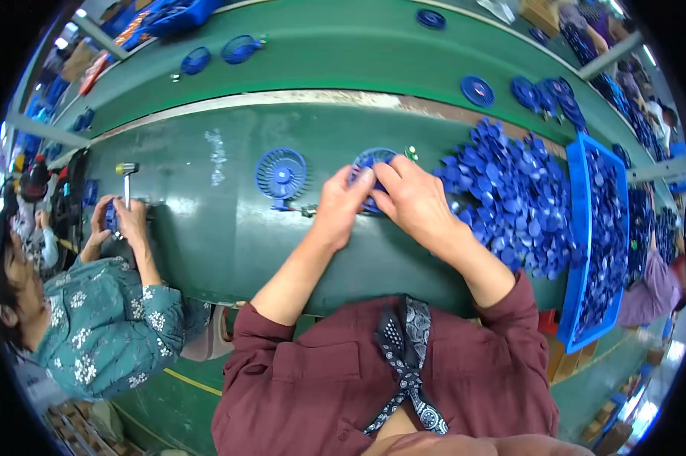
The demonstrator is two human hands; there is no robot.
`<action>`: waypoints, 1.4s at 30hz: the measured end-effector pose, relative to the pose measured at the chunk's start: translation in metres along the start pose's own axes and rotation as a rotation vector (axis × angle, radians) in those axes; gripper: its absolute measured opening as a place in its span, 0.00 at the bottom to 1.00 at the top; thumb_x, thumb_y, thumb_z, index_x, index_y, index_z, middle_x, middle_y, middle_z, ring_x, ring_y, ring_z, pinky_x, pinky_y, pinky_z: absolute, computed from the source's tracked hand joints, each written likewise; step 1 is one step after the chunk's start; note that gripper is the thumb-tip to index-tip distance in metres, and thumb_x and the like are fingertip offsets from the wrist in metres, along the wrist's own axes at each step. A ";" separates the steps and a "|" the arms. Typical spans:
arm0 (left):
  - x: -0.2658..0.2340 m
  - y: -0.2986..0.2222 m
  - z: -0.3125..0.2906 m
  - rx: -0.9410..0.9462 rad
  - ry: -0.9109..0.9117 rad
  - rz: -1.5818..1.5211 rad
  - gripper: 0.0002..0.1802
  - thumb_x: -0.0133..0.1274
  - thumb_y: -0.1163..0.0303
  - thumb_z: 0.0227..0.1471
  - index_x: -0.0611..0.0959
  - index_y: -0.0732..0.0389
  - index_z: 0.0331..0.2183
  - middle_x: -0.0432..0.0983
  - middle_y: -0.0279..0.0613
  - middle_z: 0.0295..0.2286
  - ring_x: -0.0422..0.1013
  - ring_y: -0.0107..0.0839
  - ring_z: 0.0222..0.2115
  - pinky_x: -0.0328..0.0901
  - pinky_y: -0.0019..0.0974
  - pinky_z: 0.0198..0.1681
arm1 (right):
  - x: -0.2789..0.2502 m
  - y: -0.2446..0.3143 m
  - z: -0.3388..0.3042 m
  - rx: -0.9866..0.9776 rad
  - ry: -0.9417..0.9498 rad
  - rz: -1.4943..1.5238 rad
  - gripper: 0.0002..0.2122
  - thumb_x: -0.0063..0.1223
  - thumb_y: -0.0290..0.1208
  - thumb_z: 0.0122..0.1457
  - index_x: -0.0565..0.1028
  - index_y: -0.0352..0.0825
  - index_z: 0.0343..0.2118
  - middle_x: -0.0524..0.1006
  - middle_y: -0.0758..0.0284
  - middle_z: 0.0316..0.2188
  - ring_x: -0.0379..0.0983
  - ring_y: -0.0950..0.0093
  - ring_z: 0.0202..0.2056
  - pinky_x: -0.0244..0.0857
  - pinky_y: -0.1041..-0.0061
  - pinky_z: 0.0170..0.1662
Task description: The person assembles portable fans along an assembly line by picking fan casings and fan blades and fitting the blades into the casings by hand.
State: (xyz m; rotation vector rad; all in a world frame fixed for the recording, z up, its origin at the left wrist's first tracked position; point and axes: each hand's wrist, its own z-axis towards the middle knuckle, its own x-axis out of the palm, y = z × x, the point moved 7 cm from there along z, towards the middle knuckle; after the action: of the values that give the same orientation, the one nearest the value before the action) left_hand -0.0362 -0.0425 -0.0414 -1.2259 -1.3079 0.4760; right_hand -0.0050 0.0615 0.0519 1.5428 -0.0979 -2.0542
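In front of me on the green bench lies a round blue fan housing (376,155) with a slatted grille, partly covered by my hands. My left hand (340,204) is closed at its near left side, thumb pressed toward the middle. From the right, my right hand (417,199) is closed over the same housing, its fingertips meeting the left thumb. Something blue shows between the fingers, probably a fan blade, but it is mostly hidden. Left of my hands rests a second blue fan housing (281,175), with a small wired part (308,210) at its near edge.
A heap of blue fan blades (510,201) spreads right of my hands, beside a blue crate (579,228) holding more. Beyond the bench runs a green conveyor (320,57) carrying blue fan parts (477,91). At left, a co-worker (107,319) holds a hammer (127,182) and a blue part.
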 end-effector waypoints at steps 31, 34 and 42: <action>-0.116 -0.094 -0.007 0.200 -0.696 1.573 0.17 0.54 0.60 0.51 0.79 0.60 0.39 0.76 0.51 0.38 0.72 0.51 0.40 0.66 0.50 0.42 | -0.029 -0.092 0.015 0.004 -0.023 -0.212 0.13 0.57 0.30 0.47 0.72 0.35 0.37 0.73 0.57 0.33 0.70 0.58 0.39 0.67 0.58 0.41; -0.093 -0.072 0.003 0.151 -0.554 1.602 0.10 0.52 0.65 0.52 0.79 0.59 0.35 0.76 0.50 0.35 0.72 0.51 0.39 0.67 0.50 0.41 | 0.000 -0.040 -0.034 -0.064 0.160 -0.262 0.07 0.53 0.27 0.46 0.72 0.35 0.30 0.71 0.60 0.28 0.70 0.61 0.35 0.69 0.64 0.32; -0.066 -0.013 0.015 0.050 -0.311 0.197 0.13 0.50 0.62 0.59 0.77 0.64 0.36 0.77 0.40 0.28 0.72 0.29 0.28 0.68 0.35 0.34 | 0.021 -0.048 -0.056 0.062 0.263 -0.155 0.13 0.59 0.30 0.49 0.70 0.33 0.37 0.69 0.58 0.31 0.71 0.58 0.34 0.68 0.61 0.33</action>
State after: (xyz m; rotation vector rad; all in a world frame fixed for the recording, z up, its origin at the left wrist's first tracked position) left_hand -0.0727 -0.0969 -0.0640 -1.2804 -1.4302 0.8640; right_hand 0.0233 0.1069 -0.0033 1.8973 0.0601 -1.9583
